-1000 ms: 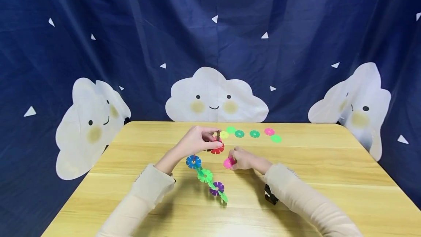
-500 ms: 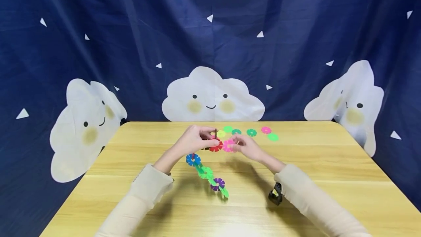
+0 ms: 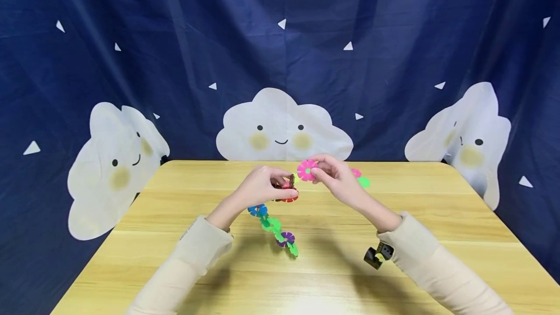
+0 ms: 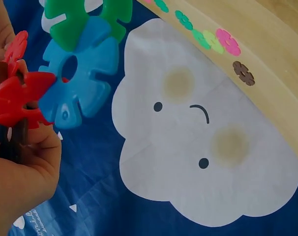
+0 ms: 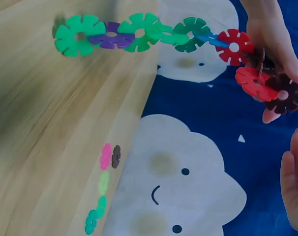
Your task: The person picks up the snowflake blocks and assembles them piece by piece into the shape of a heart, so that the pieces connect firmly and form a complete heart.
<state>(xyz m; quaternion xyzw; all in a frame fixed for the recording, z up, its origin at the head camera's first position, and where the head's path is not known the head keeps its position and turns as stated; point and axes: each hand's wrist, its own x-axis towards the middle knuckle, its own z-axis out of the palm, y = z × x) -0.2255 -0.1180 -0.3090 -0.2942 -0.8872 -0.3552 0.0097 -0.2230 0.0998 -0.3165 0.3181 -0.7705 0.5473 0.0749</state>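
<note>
My left hand (image 3: 260, 186) grips the upper end of a chain of interlocking plastic snowflake discs, at a red disc (image 3: 289, 195) and a brown disc (image 5: 285, 93). From there the chain hangs toward the near side, through a blue disc (image 3: 257, 210), green discs (image 3: 272, 225) and a purple disc (image 3: 286, 239), ending in light green. Up and to the right of the left hand, my right hand (image 3: 343, 183) pinches a loose pink snowflake disc (image 3: 306, 171) between thumb and fingers. The pink disc is apart from the chain; only its edge shows in the right wrist view.
Loose discs lie along the table's far side, among them a green disc (image 3: 364, 182), a brown disc (image 4: 244, 73) and another pink disc (image 4: 228, 42). Behind the wooden table (image 3: 415, 208) hangs a dark blue curtain (image 3: 245, 38) with cloud prints.
My right hand has lifted the pink disc off the table, past the red disc, to higher and farther back. The left hand has stayed nearly in place; the chain has swung slightly.
</note>
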